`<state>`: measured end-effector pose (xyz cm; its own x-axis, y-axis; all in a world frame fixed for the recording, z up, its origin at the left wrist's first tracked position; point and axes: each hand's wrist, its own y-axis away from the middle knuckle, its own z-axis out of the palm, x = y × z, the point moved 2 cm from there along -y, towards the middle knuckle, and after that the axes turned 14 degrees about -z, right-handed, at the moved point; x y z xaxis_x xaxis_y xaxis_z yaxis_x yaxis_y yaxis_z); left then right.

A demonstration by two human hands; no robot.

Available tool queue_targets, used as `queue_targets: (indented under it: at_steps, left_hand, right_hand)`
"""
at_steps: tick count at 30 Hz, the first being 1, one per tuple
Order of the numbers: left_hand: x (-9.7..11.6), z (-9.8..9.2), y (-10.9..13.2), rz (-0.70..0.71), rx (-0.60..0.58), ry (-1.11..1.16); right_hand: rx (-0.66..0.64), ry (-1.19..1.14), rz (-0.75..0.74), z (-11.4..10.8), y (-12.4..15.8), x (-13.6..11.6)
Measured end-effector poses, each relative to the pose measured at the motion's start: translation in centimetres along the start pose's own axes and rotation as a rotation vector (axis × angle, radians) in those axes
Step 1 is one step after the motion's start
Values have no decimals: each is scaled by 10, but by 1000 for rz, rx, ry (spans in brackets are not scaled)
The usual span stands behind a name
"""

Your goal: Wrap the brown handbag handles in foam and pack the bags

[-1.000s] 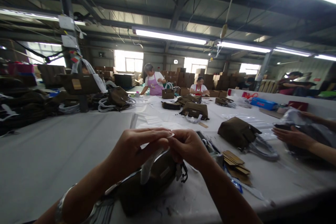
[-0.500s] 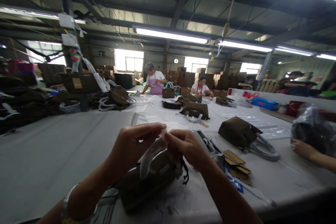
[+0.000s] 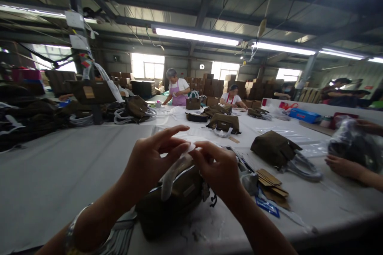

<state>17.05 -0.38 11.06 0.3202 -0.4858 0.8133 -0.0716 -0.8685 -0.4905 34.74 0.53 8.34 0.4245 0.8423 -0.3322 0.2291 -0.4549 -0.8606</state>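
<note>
A dark olive handbag (image 3: 167, 203) lies on the grey table (image 3: 60, 175) right in front of me, its handle (image 3: 170, 175) wrapped in pale plastic. My left hand (image 3: 149, 163) pinches a small clear wrap piece (image 3: 191, 148) above the bag, index finger stretched forward. My right hand (image 3: 218, 167) meets it from the right, fingers closed on the same wrap. A bracelet sits on my left wrist (image 3: 73, 231).
A tape dispenser (image 3: 245, 171), brown card tags (image 3: 271, 185) and a blue packet (image 3: 267, 206) lie right of the bag. Another olive bag (image 3: 277, 149) sits beyond. A co-worker's hand (image 3: 344, 166) handles a plastic-bagged item at right. More bags and two people stand at the far end.
My hands stayed together over the bag's handle and rose slightly; my left index finger has stretched out. The co-worker's hands at right pulled back toward the edge.
</note>
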Motion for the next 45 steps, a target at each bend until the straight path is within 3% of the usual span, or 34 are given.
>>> queue_targets:
  at_steps: [3,7,10,13,17,21,23,27,31,37,39,42,44,45]
  left_hand:
    - [0,3,-1,-34,-36,77]
    - [1,2,-4,-34,-9,176]
    - [-2,-5,-10,-56,62,307]
    - [-11,-9,-16,-128,36,296]
    - [-22,-2,-17,-105,-6,-71]
    - [-30,18,-13,-132,-243,-487]
    - [-32,24,-15,-80,-285,-588]
    - [-33,24,-28,200,-109,-683]
    - [-36,24,-38,427,55,-681]
    - [-70,39,-46,309,89,-718]
    - [-78,37,-35,327,231,-735]
    - [-84,34,6,486,476,-706]
    - [-89,39,44,639,459,-611]
    - [-95,44,60,640,336,-579]
  right_hand:
    - [149,251,-293,-10,-3,-7]
    - [5,257,-595,-8,-3,-5]
    - [-56,271,-639,4,8,7]
    - [-55,243,-601,12,25,18]
    - [39,131,-502,7,52,26]
    - [232,126,-241,-8,82,41]
    - [283,180,-85,-15,99,52]
    - [286,262,171,-25,135,67]
    - [188,223,315,-17,163,60]
    - [69,82,398,3,182,39]
    - [62,54,396,5,184,35]
    - [127,77,333,5,182,26]
    - [164,95,265,7,177,20]
    - [173,107,231,8,173,17]
